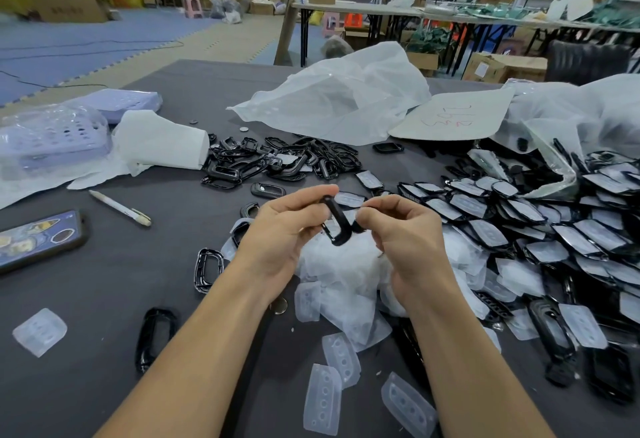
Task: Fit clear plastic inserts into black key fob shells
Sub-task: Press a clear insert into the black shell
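Observation:
Both hands hold one black key fob shell [337,224] above the table's middle, tilted on edge. My left hand [284,229] pinches its upper end between thumb and fingers. My right hand [408,229] grips its lower right side. Whether a clear insert sits inside it is hidden. Loose clear plastic inserts [341,299] lie heaped under the hands, with more at the front [323,399]. Empty black shells [277,160] are piled behind the hands. Shells with inserts fitted [540,223] cover the right side.
A phone [38,240] and a pen [119,208] lie at the left. Single shells [154,337] and an insert [40,332] lie near the front left. White plastic bags [343,94], a cardboard sheet [453,113] and lilac trays [52,139] fill the back of the grey table [104,281].

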The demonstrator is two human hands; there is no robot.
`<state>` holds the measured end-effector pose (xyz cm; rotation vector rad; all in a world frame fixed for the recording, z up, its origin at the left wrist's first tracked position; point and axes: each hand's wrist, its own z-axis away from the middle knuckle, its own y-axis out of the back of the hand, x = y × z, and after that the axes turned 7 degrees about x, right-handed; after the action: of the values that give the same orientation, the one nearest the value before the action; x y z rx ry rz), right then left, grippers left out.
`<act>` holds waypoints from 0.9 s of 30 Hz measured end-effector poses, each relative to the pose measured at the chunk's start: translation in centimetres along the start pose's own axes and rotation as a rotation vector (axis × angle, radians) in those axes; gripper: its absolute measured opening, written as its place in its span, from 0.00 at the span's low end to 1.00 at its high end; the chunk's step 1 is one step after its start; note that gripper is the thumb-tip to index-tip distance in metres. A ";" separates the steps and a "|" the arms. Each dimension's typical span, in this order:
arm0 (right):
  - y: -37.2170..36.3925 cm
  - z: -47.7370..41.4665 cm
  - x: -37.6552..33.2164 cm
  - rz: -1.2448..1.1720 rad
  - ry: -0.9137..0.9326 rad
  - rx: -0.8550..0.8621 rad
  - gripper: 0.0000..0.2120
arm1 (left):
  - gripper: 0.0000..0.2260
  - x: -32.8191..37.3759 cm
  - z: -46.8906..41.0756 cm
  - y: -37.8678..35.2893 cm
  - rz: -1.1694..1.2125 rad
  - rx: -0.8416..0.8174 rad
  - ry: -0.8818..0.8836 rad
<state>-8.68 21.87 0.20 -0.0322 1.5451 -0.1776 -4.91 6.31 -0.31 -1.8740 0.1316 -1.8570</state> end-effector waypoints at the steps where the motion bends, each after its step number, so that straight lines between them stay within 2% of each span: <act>1: 0.1 0.0 -0.2 -0.010 0.008 -0.026 0.08 | 0.13 0.0 0.0 0.0 0.013 -0.056 0.008; 3: 0.2 0.0 -0.4 -0.024 0.026 -0.078 0.07 | 0.13 0.0 -0.1 0.1 0.023 -0.112 0.012; 7: -0.4 0.6 -0.6 -0.005 0.036 -0.186 0.11 | 0.13 -0.3 -0.4 0.3 0.020 -0.103 -0.012; 11: -0.6 1.1 -0.6 0.079 0.053 -0.287 0.17 | 0.14 -0.5 0.0 0.3 -0.193 -0.102 -0.197; 15: -0.9 1.3 -0.4 0.155 0.102 -0.333 0.18 | 0.17 -0.7 0.1 0.0 -0.279 0.108 -0.284; 17: -0.9 1.2 0.0 0.194 0.111 -0.313 0.29 | 0.18 -0.7 0.0 -0.2 -0.287 0.204 -0.257; 18: -0.9 1.2 0.2 0.194 0.110 -0.289 0.31 | 0.19 -0.7 -0.1 -0.2 -0.289 0.227 -0.239; 23: -0.8 1.2 0.6 0.045 0.087 -0.183 0.16 | 0.18 -0.6 0.1 -0.3 -0.298 0.161 -0.175; 27: -0.7 1.2 0.7 0.022 0.159 -0.150 0.14 | 0.18 -0.6 0.2 -0.3 -0.342 0.105 -0.146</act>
<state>-7.58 20.98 -0.36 -0.1219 1.7148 -0.0469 -4.89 6.88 -0.71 -2.0476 -0.3498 -1.8886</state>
